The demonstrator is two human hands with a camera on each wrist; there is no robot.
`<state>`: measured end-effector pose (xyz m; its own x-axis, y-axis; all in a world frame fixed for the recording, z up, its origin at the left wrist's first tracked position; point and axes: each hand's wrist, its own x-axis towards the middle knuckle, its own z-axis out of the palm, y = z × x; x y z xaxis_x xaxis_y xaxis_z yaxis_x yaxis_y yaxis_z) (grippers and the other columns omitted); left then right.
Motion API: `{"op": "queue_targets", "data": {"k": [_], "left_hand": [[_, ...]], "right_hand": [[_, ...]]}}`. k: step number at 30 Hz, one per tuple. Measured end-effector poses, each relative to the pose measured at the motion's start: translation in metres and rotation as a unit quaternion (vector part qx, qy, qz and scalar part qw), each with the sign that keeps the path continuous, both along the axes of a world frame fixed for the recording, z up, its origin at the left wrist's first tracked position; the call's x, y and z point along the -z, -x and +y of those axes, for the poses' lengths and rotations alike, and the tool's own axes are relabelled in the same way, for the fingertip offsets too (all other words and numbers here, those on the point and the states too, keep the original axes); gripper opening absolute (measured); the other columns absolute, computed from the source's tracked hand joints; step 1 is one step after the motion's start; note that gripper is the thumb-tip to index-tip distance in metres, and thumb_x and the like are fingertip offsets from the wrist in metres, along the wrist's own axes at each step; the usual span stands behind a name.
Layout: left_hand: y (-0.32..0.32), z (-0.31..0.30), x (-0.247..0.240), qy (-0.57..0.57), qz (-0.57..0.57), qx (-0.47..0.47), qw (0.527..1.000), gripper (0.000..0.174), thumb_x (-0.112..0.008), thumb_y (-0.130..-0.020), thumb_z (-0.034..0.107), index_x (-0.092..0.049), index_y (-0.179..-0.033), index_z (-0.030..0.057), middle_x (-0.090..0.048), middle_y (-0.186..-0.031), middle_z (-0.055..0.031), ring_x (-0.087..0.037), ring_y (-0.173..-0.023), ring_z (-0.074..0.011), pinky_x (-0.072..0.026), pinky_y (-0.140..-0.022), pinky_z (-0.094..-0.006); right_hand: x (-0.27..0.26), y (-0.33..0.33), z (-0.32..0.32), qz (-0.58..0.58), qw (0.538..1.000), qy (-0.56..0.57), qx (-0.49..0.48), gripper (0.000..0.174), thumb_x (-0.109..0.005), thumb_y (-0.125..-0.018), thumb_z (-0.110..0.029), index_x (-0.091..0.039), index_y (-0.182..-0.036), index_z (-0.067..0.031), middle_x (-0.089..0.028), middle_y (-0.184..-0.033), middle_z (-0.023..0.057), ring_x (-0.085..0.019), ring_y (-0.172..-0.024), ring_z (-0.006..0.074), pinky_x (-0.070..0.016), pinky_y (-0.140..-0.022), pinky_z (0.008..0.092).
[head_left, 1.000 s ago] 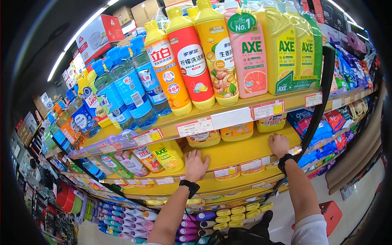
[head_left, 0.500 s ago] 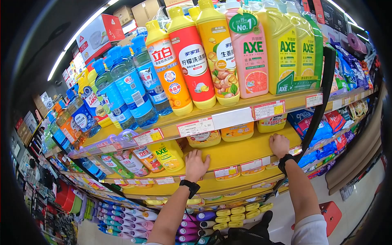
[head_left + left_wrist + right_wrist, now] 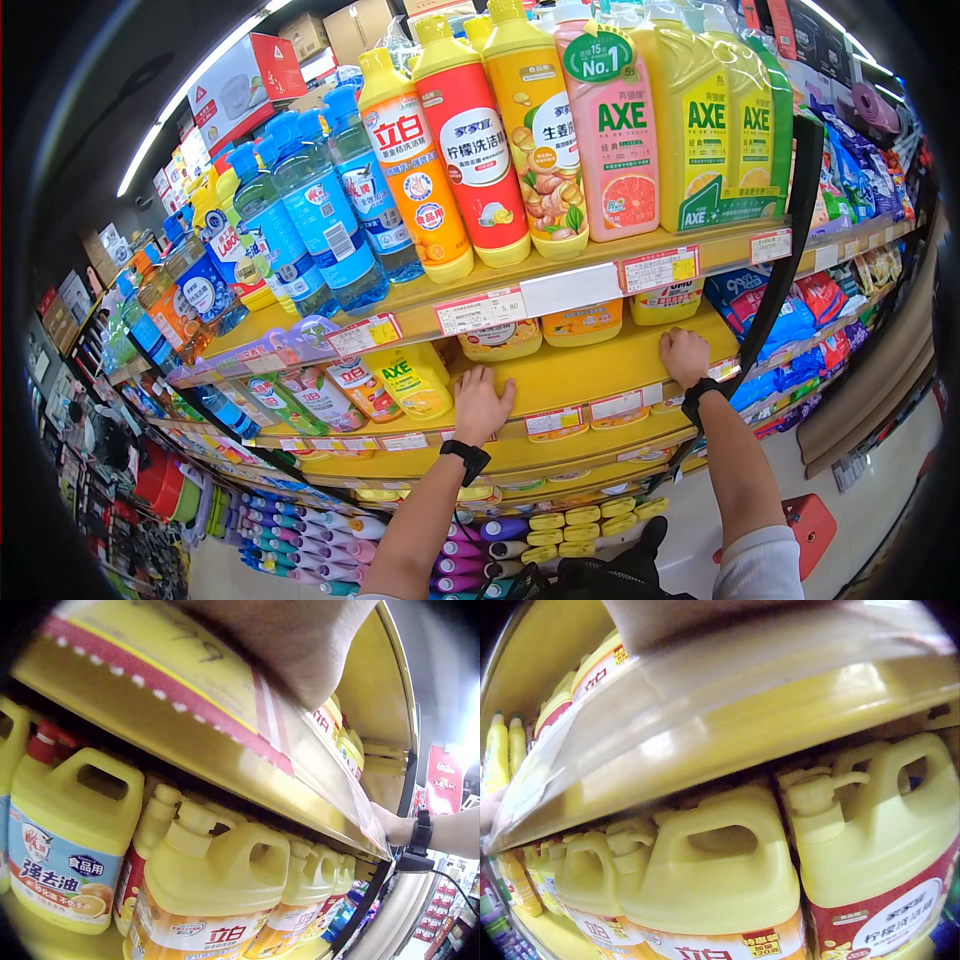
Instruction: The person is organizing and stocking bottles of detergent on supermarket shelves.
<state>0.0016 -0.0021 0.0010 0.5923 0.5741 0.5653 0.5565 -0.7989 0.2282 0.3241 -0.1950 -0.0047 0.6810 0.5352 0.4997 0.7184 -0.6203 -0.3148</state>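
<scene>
My left hand (image 3: 482, 404) rests on the front part of the yellow middle shelf (image 3: 560, 383), just right of a yellow AXE bottle (image 3: 410, 384). Further right on the same shelf lies my right hand (image 3: 685, 357), near the black upright, its fingers loosely bent. Neither hand holds a thing. Behind them, yellow bottles (image 3: 583, 324) stand at the back under the upper shelf. In the left wrist view, the heel of the left hand (image 3: 292, 637) lies over the shelf edge; the right wrist view shows part of the right hand (image 3: 675, 622) above the edge.
Tall dish soap bottles (image 3: 480, 150) line the upper shelf above the hands. Large handled jugs (image 3: 210, 885) stand on the shelf below. A black upright (image 3: 790, 230) is at the right, with bagged goods (image 3: 765, 310) beyond it. A red stool (image 3: 810, 530) is on the floor.
</scene>
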Motion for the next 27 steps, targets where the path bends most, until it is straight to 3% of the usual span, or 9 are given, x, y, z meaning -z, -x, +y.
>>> {"op": "queue_targets", "data": {"k": [27], "left_hand": [[0.0006, 0.0007, 0.0003, -0.002, 0.002, -0.002, 1.0, 0.038, -0.062, -0.089, 0.033, -0.063, -0.1, -0.0034, -0.063, -0.105, -0.0194, -0.057, -0.104, -0.0354, -0.0423, -0.095, -0.0483]], "right_hand": [[-0.0028, 0.0023, -0.0004, 0.014, 1.0, 0.01, 0.001, 0.033, -0.054, -0.092, -0.028, -0.071, -0.08, -0.0027, -0.07, -0.079, 0.0204, -0.068, -0.075, 0.0383, -0.0539, -0.074, 0.0483]]}}
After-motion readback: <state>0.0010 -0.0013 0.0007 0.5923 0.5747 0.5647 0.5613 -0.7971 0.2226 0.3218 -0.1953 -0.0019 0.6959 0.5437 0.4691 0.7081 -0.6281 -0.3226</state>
